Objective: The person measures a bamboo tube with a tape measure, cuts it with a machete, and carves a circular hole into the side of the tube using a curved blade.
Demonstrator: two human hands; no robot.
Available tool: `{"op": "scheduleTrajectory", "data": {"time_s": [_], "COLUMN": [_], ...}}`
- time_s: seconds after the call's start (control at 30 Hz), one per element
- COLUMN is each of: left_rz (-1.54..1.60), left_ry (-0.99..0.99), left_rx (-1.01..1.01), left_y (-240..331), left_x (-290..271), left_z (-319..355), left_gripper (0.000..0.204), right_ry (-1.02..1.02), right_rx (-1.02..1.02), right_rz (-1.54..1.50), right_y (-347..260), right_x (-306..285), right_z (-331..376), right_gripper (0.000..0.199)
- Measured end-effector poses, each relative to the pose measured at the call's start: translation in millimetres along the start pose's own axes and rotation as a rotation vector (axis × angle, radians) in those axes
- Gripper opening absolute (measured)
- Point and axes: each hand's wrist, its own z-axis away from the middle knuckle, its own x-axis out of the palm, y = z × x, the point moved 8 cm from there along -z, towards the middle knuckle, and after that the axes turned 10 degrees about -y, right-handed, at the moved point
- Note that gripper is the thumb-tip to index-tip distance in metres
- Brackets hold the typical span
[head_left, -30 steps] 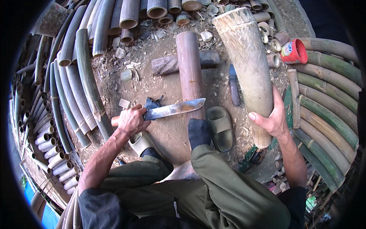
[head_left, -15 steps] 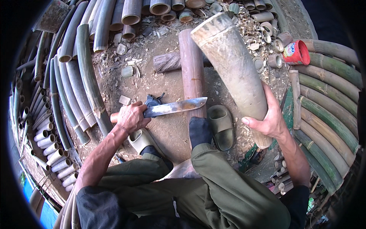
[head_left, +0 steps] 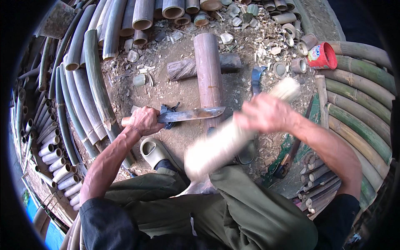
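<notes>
My left hand (head_left: 143, 120) is closed around the wooden handle of a machete (head_left: 193, 114). Its worn blade points right and crosses over a thick pinkish-brown bamboo tube (head_left: 208, 62); whether it touches the tube I cannot tell. My right hand (head_left: 264, 113), blurred, grips a thick pale club (head_left: 214, 150) of wood or bamboo near its narrower end. The broad end hangs low at the left, above my knee, hiding part of my foot and the tube's near end. Under the tube lies a dark log (head_left: 181, 69).
Bamboo poles (head_left: 98, 79) line the left, and more poles (head_left: 362, 102) lie at the right beside a red tub (head_left: 322, 56). A curved blue-grey blade (head_left: 256, 79) and a saw-like tool (head_left: 285, 162) lie on the ground. Shavings and offcuts cover the far right.
My right hand has turned the club over, from broad end up and away to broad end down and toward me at the left. The left hand and machete stay nearly still.
</notes>
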Motion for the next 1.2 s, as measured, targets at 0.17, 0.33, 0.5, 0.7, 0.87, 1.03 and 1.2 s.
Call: {"op": "scheduleTrajectory", "data": {"time_s": [0.17, 0.33, 0.5, 0.7, 0.87, 1.03, 1.2], "left_rz": [-0.005, -0.034, -0.010, -0.038, -0.021, -0.080, -0.029], "left_ry": [-0.008, 0.002, 0.090, 0.066, 0.120, 0.113, 0.093], "left_rx": [-0.025, -0.004, -0.015, 0.004, 0.044, 0.060, 0.060], "left_y": [-2.6, 5.3, -2.9, 2.3, -4.5, 0.9, -5.2], "left_x": [-6.8, -3.1, -27.9, -15.3, -26.8, -23.3, -23.4], "left_z": [5.3, 1.0, -4.0, -7.4, -12.8, -19.3, -19.5], "left_gripper": [0.033, 0.031, 0.030, 0.032, 0.033, 0.032, 0.033], "right_ry": [-0.152, 0.230, -0.177, 0.079, -0.081, 0.124, -0.111], "right_rx": [0.162, -0.241, 0.240, 0.024, 0.108, -0.054, 0.154], "right_rz": [-0.117, -0.240, -0.221, -0.264, -0.359, -0.346, -0.399], "right_y": [-20.8, -33.2, -18.5, -35.1, -29.0, -12.0, -28.4], "right_x": [-23.8, -15.5, -34.3, -29.1, -44.0, -9.8, -41.0], "right_z": [-12.6, 1.0, -6.9, -0.9, -9.5, -2.9, -8.1], "right_gripper": [0.061, 0.051, 0.064, 0.054, 0.068, 0.070, 0.069]}}
